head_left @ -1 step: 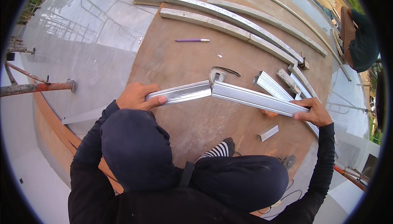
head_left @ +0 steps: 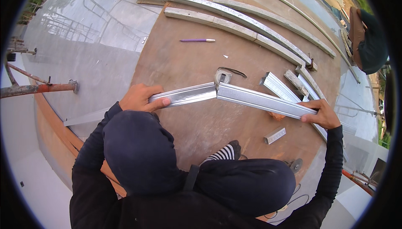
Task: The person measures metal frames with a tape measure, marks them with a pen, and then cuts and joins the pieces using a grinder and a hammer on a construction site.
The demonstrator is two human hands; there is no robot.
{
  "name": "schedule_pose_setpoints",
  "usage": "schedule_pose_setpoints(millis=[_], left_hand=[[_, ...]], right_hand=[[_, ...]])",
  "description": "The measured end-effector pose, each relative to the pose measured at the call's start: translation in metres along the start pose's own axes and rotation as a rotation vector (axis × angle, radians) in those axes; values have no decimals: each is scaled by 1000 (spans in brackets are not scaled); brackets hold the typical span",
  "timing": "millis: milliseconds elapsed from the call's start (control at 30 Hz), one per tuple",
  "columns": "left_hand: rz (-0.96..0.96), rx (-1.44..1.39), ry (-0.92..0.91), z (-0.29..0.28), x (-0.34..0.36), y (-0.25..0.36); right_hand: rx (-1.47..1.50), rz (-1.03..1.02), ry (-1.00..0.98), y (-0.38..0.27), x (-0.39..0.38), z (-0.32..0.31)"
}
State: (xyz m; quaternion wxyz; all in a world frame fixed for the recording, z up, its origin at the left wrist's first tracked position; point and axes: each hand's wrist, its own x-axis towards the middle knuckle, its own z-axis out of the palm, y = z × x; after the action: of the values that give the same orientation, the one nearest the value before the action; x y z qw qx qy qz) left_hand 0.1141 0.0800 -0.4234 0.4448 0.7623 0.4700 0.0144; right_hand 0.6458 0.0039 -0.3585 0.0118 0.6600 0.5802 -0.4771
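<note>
A silvery metal channel [head_left: 268, 103] spans the space between my hands, with a cut and a bend near its middle. Whether its two parts are still joined at the cut I cannot tell. My left hand [head_left: 142, 98] is closed round the left part, thumb on top. Near the right end, my right hand [head_left: 323, 115] grips the other part between thumb and fingers. Just beyond the bend lies a tape measure [head_left: 222, 76], a dark curved strip beside it. A short offcut of metal channel [head_left: 275, 135] rests on the board nearer to me.
Several long whitish bars [head_left: 234, 28] lie across the far side of the brown board [head_left: 167, 61]. A purple pencil [head_left: 197, 40] is in front of them. More channel pieces [head_left: 278, 87] are at right. Near my bent knee is a grinder-like disc [head_left: 296, 165]. Someone's leg [head_left: 372, 42] is far right.
</note>
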Motion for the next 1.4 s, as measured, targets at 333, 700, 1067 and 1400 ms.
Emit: schedule_pose_setpoints(millis=[333,700,1067,1400], left_hand=[[-24,-32,-99,9,2,4],[143,-392,-560,40,56,42],[372,-106,-303,41,54,45],[425,-25,-188,38,49,44]], right_hand=[[-62,-75,52,12,-3,9],[-346,-155,168,15,-12,33],[-411,-370,419,42,8,58],[-389,-400,433,47,21,60]])
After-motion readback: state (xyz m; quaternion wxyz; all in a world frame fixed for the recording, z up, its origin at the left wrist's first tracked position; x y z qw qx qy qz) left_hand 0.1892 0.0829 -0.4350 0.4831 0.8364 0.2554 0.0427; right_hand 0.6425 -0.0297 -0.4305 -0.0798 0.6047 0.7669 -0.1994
